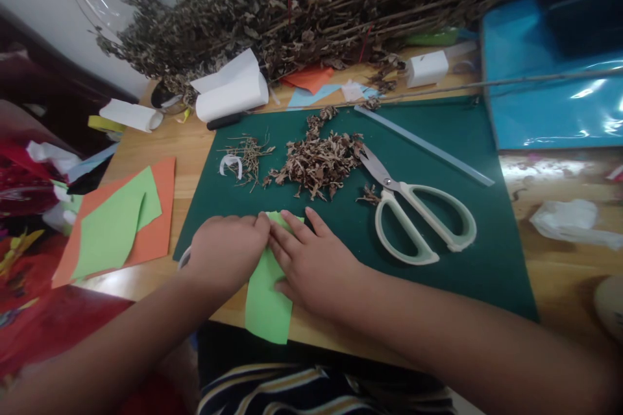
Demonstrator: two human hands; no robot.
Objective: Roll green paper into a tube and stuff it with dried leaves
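Observation:
A strip of green paper [268,298] lies over the near edge of a dark green mat [467,279]. My left hand [226,246] is closed, its fingertips at the upper left corner of the strip. Flat on the paper, my right hand [316,262] has its fingers spread and pressed down on the right side. Beyond the hands is a pile of crumbled dry leaves [318,165], with thin stalks [250,159] to its left. Scissors [409,201] with pale handles lie partly open to the right of the pile.
Bundles of dried plants [233,19] span the back. A white paper roll [233,94] stands before them. Green and orange sheets [163,207] lie at left. A translucent strip [423,142] crosses the mat. At right are a blue package [549,104] and a crumpled plastic bag [567,217].

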